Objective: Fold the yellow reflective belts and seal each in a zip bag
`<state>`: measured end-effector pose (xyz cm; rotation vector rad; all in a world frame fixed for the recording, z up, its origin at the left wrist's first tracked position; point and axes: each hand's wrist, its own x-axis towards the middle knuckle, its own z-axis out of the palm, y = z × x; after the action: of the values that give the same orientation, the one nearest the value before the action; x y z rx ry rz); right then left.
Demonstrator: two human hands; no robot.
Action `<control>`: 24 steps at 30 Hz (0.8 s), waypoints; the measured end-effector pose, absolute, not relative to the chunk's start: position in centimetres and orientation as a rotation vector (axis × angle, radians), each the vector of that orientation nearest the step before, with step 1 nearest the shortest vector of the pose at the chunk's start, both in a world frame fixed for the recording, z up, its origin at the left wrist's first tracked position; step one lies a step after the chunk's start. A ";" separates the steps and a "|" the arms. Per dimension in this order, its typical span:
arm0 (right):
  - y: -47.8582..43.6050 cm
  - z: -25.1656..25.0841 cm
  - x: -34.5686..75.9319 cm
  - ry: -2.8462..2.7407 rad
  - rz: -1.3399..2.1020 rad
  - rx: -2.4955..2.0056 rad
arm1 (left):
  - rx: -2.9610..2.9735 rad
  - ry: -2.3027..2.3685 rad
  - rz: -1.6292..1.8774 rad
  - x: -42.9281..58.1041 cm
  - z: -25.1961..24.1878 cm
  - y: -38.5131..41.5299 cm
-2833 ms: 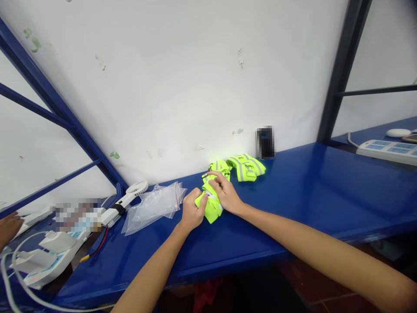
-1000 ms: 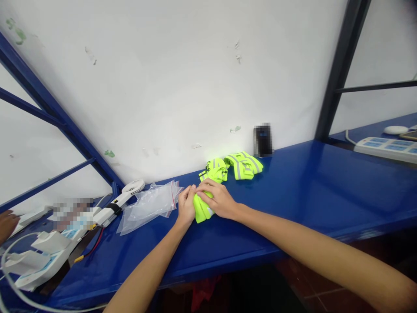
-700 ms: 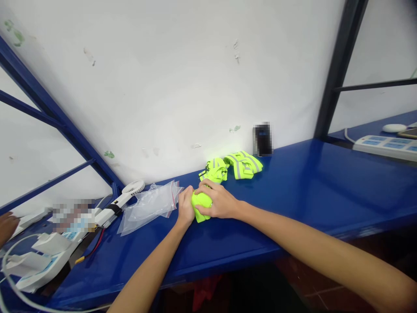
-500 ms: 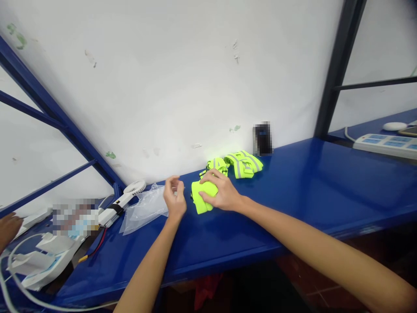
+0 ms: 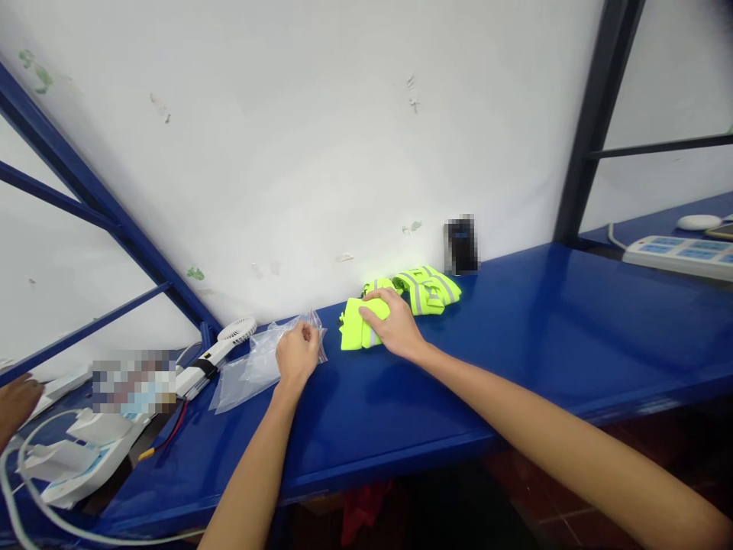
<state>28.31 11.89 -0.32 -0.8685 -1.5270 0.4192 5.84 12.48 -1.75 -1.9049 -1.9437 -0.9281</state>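
Note:
My right hand (image 5: pixel 397 324) grips a folded fluorescent yellow reflective vest (image 5: pixel 353 325), thumb over its front and fingers across the top. A grey reflective strip shows at the vest's lower edge. To the left, my left hand (image 5: pixel 298 354) is closed at the zip edge of a clear plastic zip bag (image 5: pixel 260 365), its fingertips pinched together there and partly hidden. Behind the held vest lie further yellow bundles with grey stripes: one (image 5: pixel 372 286) mostly covered by my right hand, another (image 5: pixel 428 290) to its right.
A white handheld fan (image 5: pixel 237 330) lies left of the bag on the blue table (image 5: pixel 515 336). Power strips (image 5: pixel 85 466) and cables crowd the left side. A pixelated dark object (image 5: pixel 463 244) stands against the wall. Another person's hand (image 5: pixel 17 405) shows at the left edge.
My left hand has moved slightly left and down, its fingers closing at the bag, whose edge now stands out. My right hand has shifted the folded vest a little up and right.

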 end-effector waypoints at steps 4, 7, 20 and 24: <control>12.0 -0.6 28.0 -1.489 0.387 -0.894 | -2.180 -1.771 -1.255 7.7 -1.8 11.8; 12.3 -0.8 28.0 -1.465 0.340 -0.890 | -2.398 -1.707 -1.372 8.7 -2.4 11.5; 12.5 -1.7 27.5 -1.582 0.168 -0.791 | -2.151 -1.456 -1.438 10.3 -2.8 11.3; 12.0 -1.8 26.4 -1.600 0.162 -0.793 | -1.919 -1.543 -1.709 11.3 -2.9 11.4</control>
<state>26.40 12.03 -1.78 -0.7930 -1.6003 0.1621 11.28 11.40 -2.94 -1.9188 -1.5431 -1.7093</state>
